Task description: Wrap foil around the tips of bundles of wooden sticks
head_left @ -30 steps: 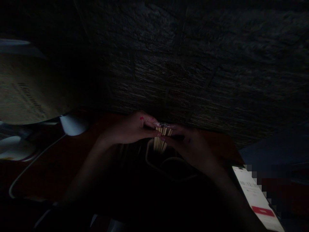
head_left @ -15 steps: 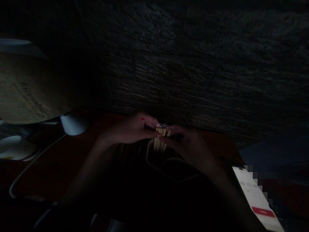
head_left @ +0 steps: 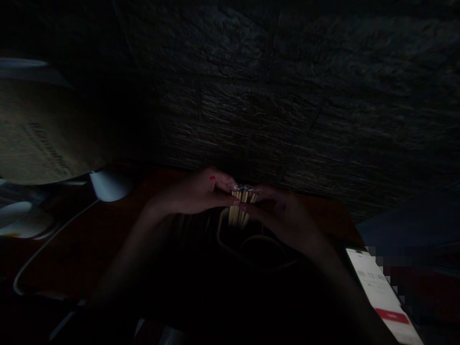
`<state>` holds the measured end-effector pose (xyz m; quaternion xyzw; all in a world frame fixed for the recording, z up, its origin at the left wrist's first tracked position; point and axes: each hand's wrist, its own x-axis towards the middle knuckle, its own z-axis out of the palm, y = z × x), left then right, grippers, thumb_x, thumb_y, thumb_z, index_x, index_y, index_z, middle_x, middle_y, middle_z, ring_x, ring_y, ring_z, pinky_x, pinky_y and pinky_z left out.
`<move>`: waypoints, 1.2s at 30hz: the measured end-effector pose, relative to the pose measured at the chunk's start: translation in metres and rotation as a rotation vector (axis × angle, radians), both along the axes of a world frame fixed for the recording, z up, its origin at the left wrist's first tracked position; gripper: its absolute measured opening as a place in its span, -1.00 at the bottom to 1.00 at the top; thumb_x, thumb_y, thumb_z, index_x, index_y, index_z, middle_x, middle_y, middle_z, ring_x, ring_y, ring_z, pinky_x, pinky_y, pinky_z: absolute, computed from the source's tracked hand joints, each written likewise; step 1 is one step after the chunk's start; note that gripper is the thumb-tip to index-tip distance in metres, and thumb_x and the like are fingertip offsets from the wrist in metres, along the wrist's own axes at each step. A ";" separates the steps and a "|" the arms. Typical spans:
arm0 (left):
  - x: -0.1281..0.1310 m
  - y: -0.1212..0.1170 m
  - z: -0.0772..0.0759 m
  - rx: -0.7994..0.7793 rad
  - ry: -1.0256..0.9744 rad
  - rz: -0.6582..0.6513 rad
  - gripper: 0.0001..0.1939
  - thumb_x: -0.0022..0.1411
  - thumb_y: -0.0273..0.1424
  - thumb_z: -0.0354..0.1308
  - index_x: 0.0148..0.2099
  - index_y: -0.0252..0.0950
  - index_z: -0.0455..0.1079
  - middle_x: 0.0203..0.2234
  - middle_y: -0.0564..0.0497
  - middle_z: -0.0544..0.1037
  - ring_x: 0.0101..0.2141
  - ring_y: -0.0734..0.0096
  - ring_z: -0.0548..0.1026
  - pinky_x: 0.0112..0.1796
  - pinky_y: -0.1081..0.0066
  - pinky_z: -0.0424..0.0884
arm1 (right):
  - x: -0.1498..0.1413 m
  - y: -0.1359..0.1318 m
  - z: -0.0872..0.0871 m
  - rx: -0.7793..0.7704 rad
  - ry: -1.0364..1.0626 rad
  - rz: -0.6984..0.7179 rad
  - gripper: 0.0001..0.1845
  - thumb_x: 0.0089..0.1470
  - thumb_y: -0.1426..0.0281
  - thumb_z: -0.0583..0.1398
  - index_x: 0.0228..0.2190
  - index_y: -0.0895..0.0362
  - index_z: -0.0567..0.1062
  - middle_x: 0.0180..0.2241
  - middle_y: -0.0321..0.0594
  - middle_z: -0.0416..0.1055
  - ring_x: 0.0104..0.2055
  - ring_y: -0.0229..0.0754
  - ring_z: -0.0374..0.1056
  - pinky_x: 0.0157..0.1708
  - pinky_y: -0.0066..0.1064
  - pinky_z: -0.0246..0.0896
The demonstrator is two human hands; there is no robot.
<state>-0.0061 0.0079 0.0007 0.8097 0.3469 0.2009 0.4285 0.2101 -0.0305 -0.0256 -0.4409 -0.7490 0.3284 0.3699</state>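
In the dim middle of the head view, a bundle of thin pale wooden sticks (head_left: 234, 218) stands roughly upright between my hands. Shiny clear plastic wrap (head_left: 244, 187) covers its upper end. My left hand (head_left: 204, 191) is closed on the bundle from the left, thumb across its front. From the right my right hand (head_left: 282, 213) also grips it, its thumb pressed against the sticks. Below the bundle is a dark container (head_left: 220, 232) with a paler rim; its inside is too dark to make out. Whether the sticks touch the container I cannot tell.
A rough brick wall (head_left: 230, 105) rises behind the reddish-brown table (head_left: 82, 239). To the left are a brown printed paper bag (head_left: 46, 134), a white cone-shaped object (head_left: 111, 186) and a pale cable (head_left: 53, 235). A lit phone (head_left: 384, 292) lies at the right.
The sticks have shifted slightly, with gaps now showing between them near the top. Both hands stay in almost the same place, with only small thumb movement.
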 end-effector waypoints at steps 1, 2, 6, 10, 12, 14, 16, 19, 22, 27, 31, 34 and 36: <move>0.000 0.000 0.000 0.013 -0.001 -0.004 -0.84 0.25 -0.35 0.19 -0.22 -0.35 0.51 -0.30 0.01 0.66 -0.27 0.42 0.58 -0.27 0.50 0.42 | 0.000 0.000 0.000 0.007 0.004 -0.004 -0.85 0.12 0.32 0.29 -0.23 0.05 0.58 -0.27 -0.29 0.62 -0.22 -0.17 0.53 -0.21 -0.34 0.38; 0.000 0.000 0.000 0.023 -0.002 -0.007 -0.84 0.24 -0.35 0.19 -0.22 -0.34 0.51 -0.30 0.01 0.66 -0.27 0.42 0.58 -0.27 0.49 0.42 | -0.001 -0.001 0.000 0.014 0.008 -0.006 -0.85 0.12 0.32 0.29 -0.23 0.05 0.58 -0.27 -0.29 0.62 -0.21 -0.17 0.53 -0.20 -0.34 0.37; -0.001 0.001 -0.001 0.032 -0.011 -0.010 -0.85 0.25 -0.36 0.18 -0.22 -0.34 0.51 -0.30 0.00 0.65 -0.27 0.42 0.57 -0.25 0.48 0.42 | -0.002 -0.002 0.000 0.034 0.034 0.000 -0.88 0.13 0.32 0.29 -0.25 0.03 0.58 -0.23 -0.30 0.62 -0.17 -0.17 0.52 -0.15 -0.33 0.38; 0.000 0.000 0.000 0.026 -0.017 -0.016 -0.84 0.25 -0.35 0.18 -0.22 -0.34 0.50 -0.30 0.01 0.65 -0.26 0.42 0.57 -0.25 0.49 0.42 | -0.002 -0.002 -0.001 0.019 0.004 -0.020 -0.83 0.12 0.29 0.29 -0.22 0.03 0.58 -0.23 -0.28 0.62 -0.18 -0.15 0.53 -0.15 -0.29 0.39; 0.001 -0.001 0.001 0.024 -0.021 -0.016 -0.86 0.25 -0.37 0.18 -0.24 -0.34 0.50 -0.31 0.01 0.64 -0.27 0.43 0.57 -0.25 0.49 0.42 | -0.002 -0.002 -0.001 0.010 -0.019 -0.032 -0.81 0.11 0.29 0.30 -0.20 0.04 0.58 -0.24 -0.27 0.62 -0.19 -0.15 0.53 -0.14 -0.28 0.40; 0.002 -0.001 0.002 0.026 -0.013 -0.014 -0.87 0.25 -0.38 0.18 -0.24 -0.35 0.50 -0.31 0.01 0.64 -0.27 0.44 0.56 -0.26 0.50 0.41 | -0.002 -0.002 -0.002 -0.004 -0.023 -0.030 -0.81 0.11 0.30 0.30 -0.20 0.04 0.58 -0.25 -0.27 0.62 -0.20 -0.15 0.53 -0.14 -0.28 0.40; 0.002 -0.001 0.003 0.020 -0.011 -0.015 -0.87 0.24 -0.39 0.18 -0.24 -0.36 0.50 -0.32 0.01 0.64 -0.28 0.45 0.56 -0.27 0.52 0.41 | -0.002 -0.001 -0.002 -0.021 -0.022 -0.020 -0.82 0.12 0.30 0.30 -0.20 0.04 0.57 -0.26 -0.27 0.62 -0.21 -0.16 0.53 -0.15 -0.29 0.40; 0.002 0.001 0.002 0.017 -0.018 -0.031 -0.85 0.25 -0.37 0.18 -0.25 -0.36 0.51 -0.32 0.01 0.64 -0.29 0.45 0.56 -0.28 0.52 0.41 | -0.002 -0.001 -0.002 -0.020 -0.035 -0.012 -0.82 0.12 0.30 0.29 -0.20 0.04 0.57 -0.25 -0.27 0.62 -0.21 -0.17 0.53 -0.17 -0.29 0.41; 0.001 0.002 0.001 0.019 -0.022 -0.050 -0.84 0.26 -0.36 0.18 -0.24 -0.33 0.53 -0.32 0.03 0.64 -0.28 0.45 0.56 -0.27 0.52 0.41 | -0.001 0.000 -0.003 -0.004 -0.044 -0.011 -0.83 0.10 0.32 0.31 -0.22 0.04 0.57 -0.25 -0.27 0.61 -0.21 -0.16 0.53 -0.15 -0.28 0.41; 0.001 0.002 0.000 -0.012 -0.033 -0.060 -0.84 0.26 -0.36 0.19 -0.22 -0.33 0.54 -0.28 0.02 0.65 -0.25 0.43 0.57 -0.25 0.52 0.42 | 0.000 0.001 -0.004 -0.012 -0.051 0.004 -0.81 0.09 0.33 0.31 -0.19 0.02 0.56 -0.23 -0.27 0.61 -0.19 -0.15 0.53 -0.14 -0.26 0.40; 0.001 0.003 -0.003 -0.037 -0.024 -0.068 -0.81 0.26 -0.34 0.18 -0.20 -0.33 0.55 -0.26 0.00 0.65 -0.24 0.40 0.57 -0.25 0.50 0.41 | 0.001 0.002 -0.004 -0.003 -0.061 0.005 -0.81 0.09 0.32 0.31 -0.20 0.03 0.56 -0.24 -0.27 0.61 -0.20 -0.15 0.52 -0.15 -0.28 0.39; 0.000 0.004 -0.005 -0.037 -0.009 -0.063 -0.79 0.27 -0.30 0.18 -0.20 -0.34 0.55 -0.27 0.00 0.65 -0.24 0.38 0.57 -0.25 0.49 0.42 | 0.000 0.002 -0.003 -0.009 -0.064 0.001 -0.79 0.08 0.34 0.32 -0.20 0.04 0.56 -0.26 -0.28 0.60 -0.22 -0.15 0.52 -0.18 -0.30 0.38; -0.001 0.005 -0.005 -0.041 -0.005 -0.065 -0.79 0.27 -0.30 0.18 -0.19 -0.33 0.55 -0.27 0.00 0.65 -0.23 0.38 0.57 -0.24 0.49 0.42 | 0.000 0.002 -0.003 -0.016 -0.057 0.007 -0.78 0.07 0.34 0.32 -0.19 0.04 0.56 -0.25 -0.27 0.60 -0.21 -0.15 0.53 -0.17 -0.29 0.38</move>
